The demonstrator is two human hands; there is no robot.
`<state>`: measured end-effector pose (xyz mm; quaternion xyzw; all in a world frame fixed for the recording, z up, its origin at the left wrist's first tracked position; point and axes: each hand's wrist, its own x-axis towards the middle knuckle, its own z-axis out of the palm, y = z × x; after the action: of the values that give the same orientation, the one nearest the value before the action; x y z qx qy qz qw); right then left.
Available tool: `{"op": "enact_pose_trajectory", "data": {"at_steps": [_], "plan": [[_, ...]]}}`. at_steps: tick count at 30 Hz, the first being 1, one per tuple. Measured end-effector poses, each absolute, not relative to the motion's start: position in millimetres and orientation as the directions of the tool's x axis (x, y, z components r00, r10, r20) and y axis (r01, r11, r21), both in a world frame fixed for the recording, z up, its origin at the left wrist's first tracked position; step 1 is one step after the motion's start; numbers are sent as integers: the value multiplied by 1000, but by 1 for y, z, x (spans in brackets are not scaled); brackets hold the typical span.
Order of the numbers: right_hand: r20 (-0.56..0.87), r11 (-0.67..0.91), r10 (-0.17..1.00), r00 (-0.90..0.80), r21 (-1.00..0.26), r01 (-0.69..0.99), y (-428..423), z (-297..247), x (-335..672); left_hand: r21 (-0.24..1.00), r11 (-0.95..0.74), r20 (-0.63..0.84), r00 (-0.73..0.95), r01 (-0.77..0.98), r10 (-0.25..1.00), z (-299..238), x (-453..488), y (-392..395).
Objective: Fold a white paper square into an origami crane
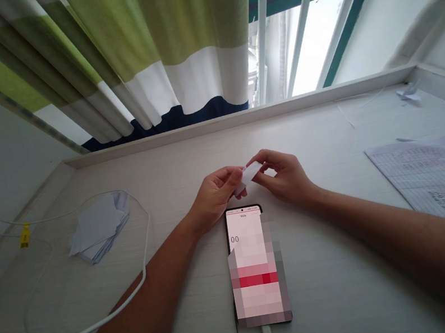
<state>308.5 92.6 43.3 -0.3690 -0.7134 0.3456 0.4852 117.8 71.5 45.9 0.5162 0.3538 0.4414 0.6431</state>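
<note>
A small folded white paper piece (pixel 248 176) is held between both hands just above the pale wooden table (pixel 344 282). My left hand (pixel 217 193) pinches its lower left end with thumb and fingers curled. My right hand (pixel 284 174) pinches its upper right end. Directly below the hands a phone (pixel 245 231) lies flat with its screen lit and a cable plugged into its near end.
A stack of white paper sheets (pixel 99 227) lies at the left, ringed by a white cable (pixel 146 259). Printed sheets (pixel 442 181) rest at the right. Paper scraps (pixel 409 94) sit near the far right corner. A striped curtain (pixel 152 53) and barred window stand behind.
</note>
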Motion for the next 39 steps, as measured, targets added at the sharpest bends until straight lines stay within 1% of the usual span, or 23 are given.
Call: {"op": "enact_pose_trajectory", "data": {"at_steps": [5,9,13,18,22,25,27,30,35,39], "plan": [[418,474,867,-272,-861,186,92,42,308,992,30,18,358,-127,934,47,111,75],[367,428,875,-317,-891,151,91,44,310,991,27,27,386,-134,922,47,109,76],[370,424,857,-358,-902,84,90,46,311,988,54,12,429,-142,903,48,109,75],[467,510,824,-320,-858,62,89,44,312,981,117,-27,484,-156,875,46,108,76],[552,606,768,-325,-791,88,89,44,311,978,168,-80,519,-125,851,44,107,75],[571,634,754,-324,-762,132,89,44,310,979,180,-106,523,-93,845,45,106,75],[544,606,778,-315,-781,148,89,44,310,980,186,-123,533,-67,837,47,105,75],[469,524,830,-300,-841,134,89,42,308,978,201,-144,539,-49,830,47,103,76],[332,349,896,-296,-937,3,92,43,308,982,185,-134,509,-50,850,47,104,77],[255,252,912,-322,-966,-52,96,43,308,991,135,-111,489,-14,865,49,106,75]]}}
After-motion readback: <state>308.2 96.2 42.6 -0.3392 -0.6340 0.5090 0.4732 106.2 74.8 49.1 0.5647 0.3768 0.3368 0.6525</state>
